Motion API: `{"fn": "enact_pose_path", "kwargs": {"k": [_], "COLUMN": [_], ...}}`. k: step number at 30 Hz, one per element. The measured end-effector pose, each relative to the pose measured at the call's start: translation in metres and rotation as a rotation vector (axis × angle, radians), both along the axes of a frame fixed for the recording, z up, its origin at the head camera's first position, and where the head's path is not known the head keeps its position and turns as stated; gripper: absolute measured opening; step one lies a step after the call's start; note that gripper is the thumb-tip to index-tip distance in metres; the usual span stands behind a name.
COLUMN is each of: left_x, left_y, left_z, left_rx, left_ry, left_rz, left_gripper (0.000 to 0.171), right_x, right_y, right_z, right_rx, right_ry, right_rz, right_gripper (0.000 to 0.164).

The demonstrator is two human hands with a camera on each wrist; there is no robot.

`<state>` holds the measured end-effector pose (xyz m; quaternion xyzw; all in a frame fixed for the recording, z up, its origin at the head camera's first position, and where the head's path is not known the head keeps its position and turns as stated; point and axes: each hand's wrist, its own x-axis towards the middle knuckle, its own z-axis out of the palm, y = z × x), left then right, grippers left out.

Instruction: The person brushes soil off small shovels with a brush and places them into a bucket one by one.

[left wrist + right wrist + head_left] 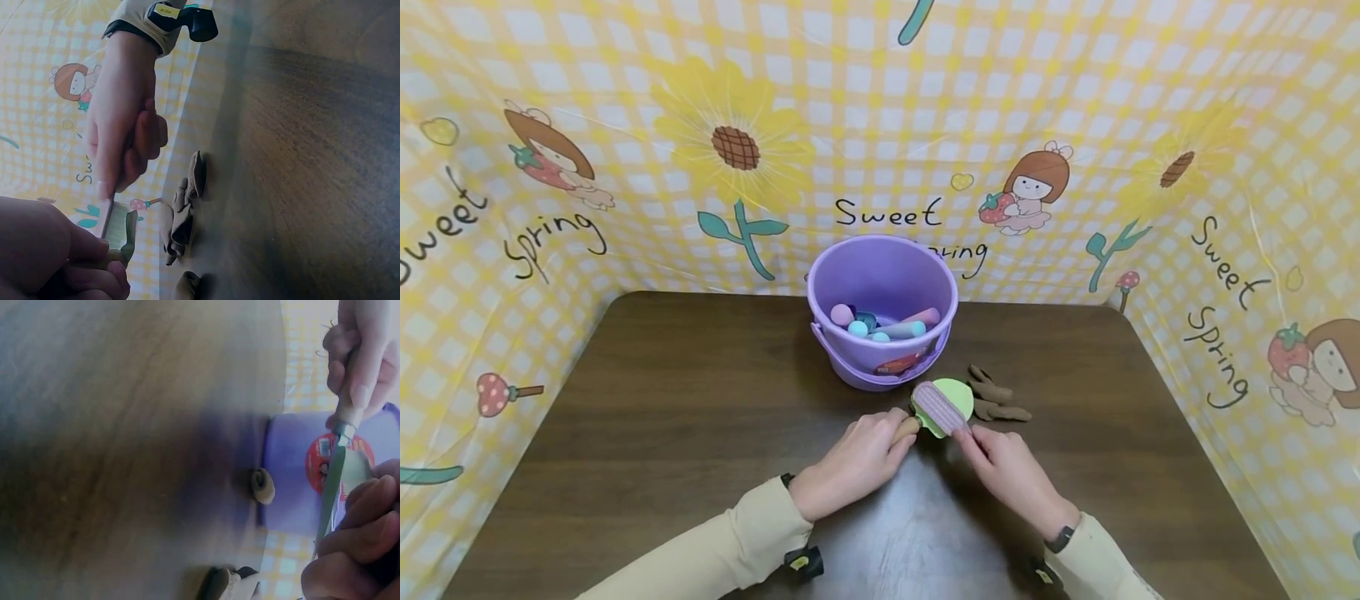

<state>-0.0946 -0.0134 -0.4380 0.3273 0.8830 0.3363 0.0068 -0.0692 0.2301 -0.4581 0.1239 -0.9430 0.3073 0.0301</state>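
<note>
My left hand (pixel 859 460) grips the wooden handle of a small garden trowel (pixel 958 395) with a light green blade. The blade points away to the right, just in front of the purple bucket (pixel 880 367). My right hand (pixel 1011 475) pinches the near end of a flat, pinkish, ribbed brush-like tool (pixel 936 402), which lies across the blade. Seen edge-on in the left wrist view, this tool is a thin strip against the trowel (pixel 122 234). In the right wrist view, my right fingers hide part of the blade (pixel 333 487).
Brown fabric gloves (pixel 996 400) lie on the dark wooden table (pixel 700 417), right of the bucket. Inside the bucket are several pieces with pink and turquoise ends (pixel 857 329); its handle hangs down in front. A yellow checked cloth (pixel 865 125) surrounds the table's back and sides.
</note>
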Motion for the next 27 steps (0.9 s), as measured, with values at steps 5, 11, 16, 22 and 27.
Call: {"fn": "enact_pose_path", "kwargs": {"k": [5, 11, 16, 22, 27], "left_x": [0.0, -0.001, -0.003, -0.003, -0.001], "left_y": [-0.001, -0.003, -0.002, -0.003, -0.003], "left_z": [-0.001, -0.003, -0.001, 0.001, -0.001], "left_rx": [0.015, 0.011, 0.018, 0.044, 0.04], "left_ry": [0.023, 0.055, 0.01, 0.005, 0.029], "left_rz": [0.006, 0.008, 0.017, 0.022, 0.012], "left_gripper": [0.003, 0.007, 0.009, 0.005, 0.005], "right_x": [-0.003, -0.007, -0.004, -0.005, -0.007], "right_y": [0.003, 0.006, 0.0, 0.004, 0.012], "right_z": [-0.002, -0.001, 0.003, 0.003, 0.003], "right_rx": [0.043, 0.049, -0.017, 0.026, 0.061], "right_ry": [-0.004, 0.003, -0.038, 0.018, 0.067], "right_rz": [-0.07, -0.169, 0.01, -0.017, -0.149], "right_gripper": [0.039, 0.044, 0.037, 0.036, 0.041]}}
